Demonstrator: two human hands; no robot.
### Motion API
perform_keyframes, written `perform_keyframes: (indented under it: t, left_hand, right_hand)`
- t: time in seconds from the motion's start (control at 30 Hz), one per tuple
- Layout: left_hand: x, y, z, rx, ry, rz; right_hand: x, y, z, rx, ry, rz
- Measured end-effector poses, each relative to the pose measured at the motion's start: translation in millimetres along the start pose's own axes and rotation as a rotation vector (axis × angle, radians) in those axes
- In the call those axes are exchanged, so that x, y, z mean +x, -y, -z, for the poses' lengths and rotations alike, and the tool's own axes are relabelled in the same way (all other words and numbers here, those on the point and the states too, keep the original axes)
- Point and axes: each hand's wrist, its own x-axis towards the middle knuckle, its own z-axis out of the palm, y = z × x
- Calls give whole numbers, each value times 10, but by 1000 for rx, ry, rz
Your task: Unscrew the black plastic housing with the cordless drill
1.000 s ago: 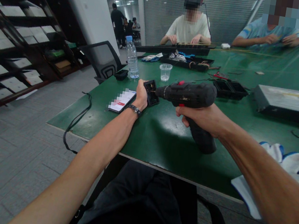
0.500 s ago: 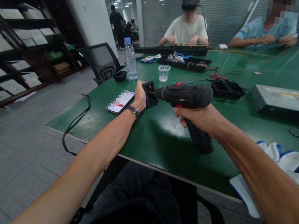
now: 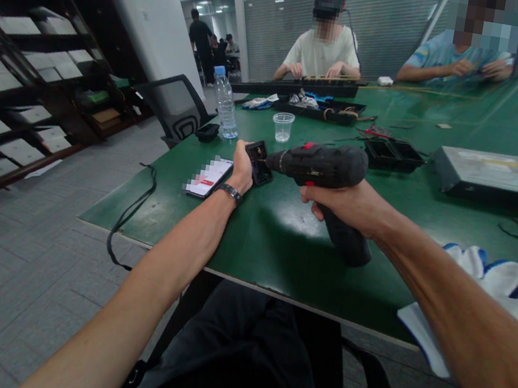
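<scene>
My right hand (image 3: 343, 204) is wrapped round the grip of a black cordless drill (image 3: 325, 164) with red details. The drill points left, and its tip reaches the inside of a small black open box (image 3: 260, 166). Whether the tip touches anything in there is too small to tell. That box is tilted toward me in my left hand (image 3: 243, 166), whose fingers are mostly hidden behind it. A phone (image 3: 212, 177) with a lit screen lies just left of my left wrist.
Beyond the box stand a clear plastic cup (image 3: 282, 127) and a water bottle (image 3: 227, 104). A black divided tray (image 3: 393, 154) and a flat metal case (image 3: 505, 177) are at right. White-and-blue gloves (image 3: 504, 279) lie under my right forearm. Two people sit across the green table (image 3: 271, 242).
</scene>
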Motion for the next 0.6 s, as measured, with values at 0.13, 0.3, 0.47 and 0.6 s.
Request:
perform_keyframes:
  t: [0.13, 0.3, 0.47, 0.6]
  left_hand:
    - [-21, -6, -7, 2, -11, 10]
    - [-44, -17, -22, 7, -22, 4]
    - [-8, 0, -11, -4, -19, 4]
    - [35, 20, 13, -17, -5, 0]
  right_hand:
    - [5, -11, 5, 7, 6, 13]
    - [1, -4, 1, -3, -4, 0]
    - [5, -13, 4, -10, -2, -4]
    - [19, -32, 9, -11, 3, 9]
